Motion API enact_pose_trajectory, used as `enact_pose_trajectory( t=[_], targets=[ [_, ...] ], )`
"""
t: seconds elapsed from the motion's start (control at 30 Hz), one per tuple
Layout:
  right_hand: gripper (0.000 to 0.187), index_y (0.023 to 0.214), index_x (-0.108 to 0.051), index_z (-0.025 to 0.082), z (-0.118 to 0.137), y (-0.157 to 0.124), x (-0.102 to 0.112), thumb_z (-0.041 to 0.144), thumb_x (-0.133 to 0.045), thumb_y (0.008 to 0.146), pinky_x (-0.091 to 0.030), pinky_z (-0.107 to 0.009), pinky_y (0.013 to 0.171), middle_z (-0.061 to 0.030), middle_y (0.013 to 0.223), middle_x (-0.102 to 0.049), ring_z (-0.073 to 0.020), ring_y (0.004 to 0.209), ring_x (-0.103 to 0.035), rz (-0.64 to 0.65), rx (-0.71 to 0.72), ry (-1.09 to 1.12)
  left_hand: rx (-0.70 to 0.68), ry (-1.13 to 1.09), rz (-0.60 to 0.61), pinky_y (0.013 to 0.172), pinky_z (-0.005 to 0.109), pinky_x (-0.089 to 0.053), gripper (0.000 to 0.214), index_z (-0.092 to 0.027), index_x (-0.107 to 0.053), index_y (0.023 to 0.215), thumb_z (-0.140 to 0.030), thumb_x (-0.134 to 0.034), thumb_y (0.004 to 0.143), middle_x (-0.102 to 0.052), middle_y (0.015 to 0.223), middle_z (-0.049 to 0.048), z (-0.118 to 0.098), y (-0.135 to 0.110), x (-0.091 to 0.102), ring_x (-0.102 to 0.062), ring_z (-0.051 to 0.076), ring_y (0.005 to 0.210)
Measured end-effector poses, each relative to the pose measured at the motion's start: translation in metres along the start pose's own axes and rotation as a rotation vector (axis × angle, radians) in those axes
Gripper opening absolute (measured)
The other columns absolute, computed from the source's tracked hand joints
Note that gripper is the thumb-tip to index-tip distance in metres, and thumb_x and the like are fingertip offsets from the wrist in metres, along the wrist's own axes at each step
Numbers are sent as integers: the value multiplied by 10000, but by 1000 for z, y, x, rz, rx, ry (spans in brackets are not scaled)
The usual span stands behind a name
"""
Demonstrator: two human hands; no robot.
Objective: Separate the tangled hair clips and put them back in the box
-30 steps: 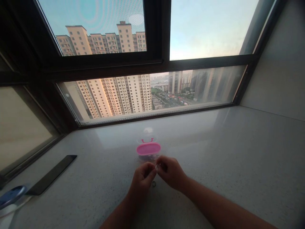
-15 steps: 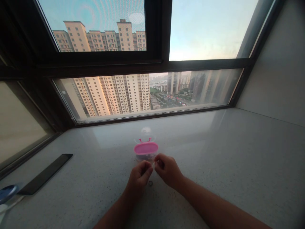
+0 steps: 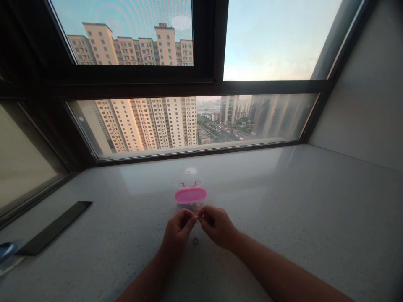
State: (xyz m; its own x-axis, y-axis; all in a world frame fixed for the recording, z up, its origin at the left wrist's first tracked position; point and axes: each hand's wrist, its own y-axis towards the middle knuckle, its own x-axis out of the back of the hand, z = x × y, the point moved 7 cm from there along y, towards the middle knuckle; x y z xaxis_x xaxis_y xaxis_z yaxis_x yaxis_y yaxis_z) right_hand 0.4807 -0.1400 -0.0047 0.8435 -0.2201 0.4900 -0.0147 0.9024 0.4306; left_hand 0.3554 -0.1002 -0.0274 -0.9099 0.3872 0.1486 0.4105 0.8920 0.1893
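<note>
My left hand (image 3: 180, 226) and my right hand (image 3: 217, 224) meet fingertip to fingertip above the sill, both in a pinch. Between them shows a tiny bit of a thin whitish piece (image 3: 196, 217), too small to name. Just below the fingers, a small ring (image 3: 195, 241) lies on the pale speckled surface. Right behind my hands stands a clear plastic box with a pink rim (image 3: 190, 195) and a pink handle (image 3: 189, 184). Dark small contents show dimly through its front wall, partly hidden by my fingers.
On the left lies a long dark flat object (image 3: 55, 228), with a blue round thing (image 3: 6, 250) beside it at the picture's edge. A dark-framed window (image 3: 208, 86) closes off the back of the sill (image 3: 299, 218). A plain wall (image 3: 368, 92) bounds the right.
My hands have drawn closer together, and less of the whitish piece shows between them. The whole view has shifted slightly; the ring and the box stay in place.
</note>
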Motion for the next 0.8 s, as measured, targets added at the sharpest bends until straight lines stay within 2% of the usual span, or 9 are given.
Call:
enact_pose_trajectory(
  t=[0.2, 0.47, 0.8],
  targets=[
    [66, 731, -578, 156, -3, 0, 1, 168, -518, 756, -274, -189, 460, 76, 501, -370, -73, 461, -337, -21, -15, 21, -11, 18, -23, 455, 171, -326, 199, -151, -566, 734, -341, -609, 773, -486, 622, -38, 0, 1, 2, -385, 71, 487],
    [101, 728, -613, 149, -5, 1, 0, 174, -525, 769, -280, -193, 471, 71, 494, -376, -77, 466, -341, -7, -44, 17, 34, -60, 26, 413, 166, -271, 206, -159, -532, 737, -353, -572, 793, -384, 523, -78, 3, 1, -1, -330, 62, 432],
    [107, 730, -633, 144, -6, 1, -1, 178, -539, 769, -278, -189, 471, 65, 485, -394, -78, 463, -351, -9, -38, -27, 21, -38, -31, 417, 167, -276, 169, -158, -540, 728, -312, -574, 788, -412, 523, -71, 8, 3, 5, -358, 66, 441]
  ],
)
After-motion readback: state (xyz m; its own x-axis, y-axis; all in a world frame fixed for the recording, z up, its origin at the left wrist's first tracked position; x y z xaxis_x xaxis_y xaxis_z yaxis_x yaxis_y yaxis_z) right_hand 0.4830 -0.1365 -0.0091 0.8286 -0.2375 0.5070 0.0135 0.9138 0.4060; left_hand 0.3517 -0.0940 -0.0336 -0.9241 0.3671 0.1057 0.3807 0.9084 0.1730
